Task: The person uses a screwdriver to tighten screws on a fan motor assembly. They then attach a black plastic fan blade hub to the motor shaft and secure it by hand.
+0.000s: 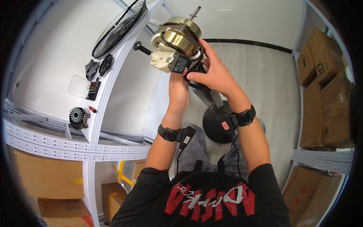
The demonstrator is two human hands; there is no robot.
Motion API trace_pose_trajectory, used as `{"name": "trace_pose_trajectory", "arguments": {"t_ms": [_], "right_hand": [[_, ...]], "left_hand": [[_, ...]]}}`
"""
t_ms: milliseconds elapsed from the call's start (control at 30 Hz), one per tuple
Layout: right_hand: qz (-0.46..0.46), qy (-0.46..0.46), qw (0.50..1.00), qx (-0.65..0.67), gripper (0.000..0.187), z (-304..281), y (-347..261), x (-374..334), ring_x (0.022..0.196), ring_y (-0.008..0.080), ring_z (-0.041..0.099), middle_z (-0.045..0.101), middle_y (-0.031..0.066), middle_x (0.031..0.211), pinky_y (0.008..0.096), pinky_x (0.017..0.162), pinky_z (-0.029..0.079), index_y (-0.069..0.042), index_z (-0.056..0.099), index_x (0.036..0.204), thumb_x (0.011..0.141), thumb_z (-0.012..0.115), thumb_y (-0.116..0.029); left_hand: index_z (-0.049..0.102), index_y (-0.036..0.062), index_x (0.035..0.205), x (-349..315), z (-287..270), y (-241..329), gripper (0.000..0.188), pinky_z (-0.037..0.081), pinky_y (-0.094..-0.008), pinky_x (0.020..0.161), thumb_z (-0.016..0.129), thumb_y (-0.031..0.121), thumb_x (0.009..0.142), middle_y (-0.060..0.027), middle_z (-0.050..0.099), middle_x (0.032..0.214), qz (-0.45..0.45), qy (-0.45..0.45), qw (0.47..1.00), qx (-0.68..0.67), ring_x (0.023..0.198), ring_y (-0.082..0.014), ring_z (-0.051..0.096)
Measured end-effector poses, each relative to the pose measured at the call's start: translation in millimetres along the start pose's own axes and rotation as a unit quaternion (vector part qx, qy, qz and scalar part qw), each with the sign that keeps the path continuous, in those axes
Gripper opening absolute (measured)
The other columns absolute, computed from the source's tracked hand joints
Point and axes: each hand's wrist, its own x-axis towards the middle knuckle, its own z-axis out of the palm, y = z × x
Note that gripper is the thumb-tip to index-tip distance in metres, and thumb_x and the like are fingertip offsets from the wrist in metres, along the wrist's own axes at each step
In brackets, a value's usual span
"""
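In front of me stands a pedestal fan with its motor (177, 39) bare: brass-coloured end covers, a metal shaft pointing up and away, and a white gearbox (162, 59) at the near left. A black knob (141, 48) shows beside the gearbox, and a black capacitor block (180, 63) is on its near side. My right hand (215, 72) grips the fan's neck from the right, thumb in front. From below, my left hand (179, 92) holds the neck under the gearbox, most fingers hidden behind it. The pole (210, 97) runs down to a round black base (215, 125).
At left, a white shelf (113, 81) carries a fan grille (121, 30), dark parts, an open clear case (78, 86), a small red-and-black tool (92, 109) and a vented motor housing (78, 117). Cardboard boxes (314, 109) fill the right rack; more boxes (49, 174) sit lower left.
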Motion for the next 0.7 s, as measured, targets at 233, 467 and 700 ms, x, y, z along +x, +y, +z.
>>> {"name": "trace_pose_trajectory", "arguments": {"t_ms": [233,467,700], "right_hand": [[0.196,0.137,0.950,0.202,0.070,-10,29,41,0.110,0.0169,0.059,0.063,0.0096,0.125,0.0339,0.097,0.046,-0.002,0.055,0.136,0.103,0.039,-0.061],[0.139,0.226,0.930,0.254,0.043,42,-20,37,0.092,0.0171,0.066,0.067,0.0073,0.107,0.0330,0.083,0.053,0.001,0.062,0.115,0.101,0.055,-0.039],[0.068,0.171,0.963,0.197,0.046,32,8,43,0.106,0.0144,0.060,0.064,0.0042,0.121,0.0305,0.092,0.049,-0.003,0.059,0.130,0.104,0.048,-0.039]], "left_hand": [[0.057,0.0037,0.128,18,-4,-33,0.036,0.038,-0.0324,0.102,0.046,0.025,0.101,-0.0052,0.058,0.124,0.004,0.004,0.999,0.035,0.113,-0.0165,0.052],[0.061,0.0010,0.120,23,-13,-37,0.037,0.039,-0.0281,0.094,0.052,0.029,0.097,-0.0033,0.060,0.114,0.042,-0.037,0.998,0.003,0.103,-0.0123,0.051],[0.058,0.0001,0.128,18,-12,-34,0.042,0.039,-0.0281,0.098,0.054,0.029,0.097,-0.0032,0.060,0.123,0.066,-0.071,0.994,-0.040,0.110,-0.0131,0.051]]}}
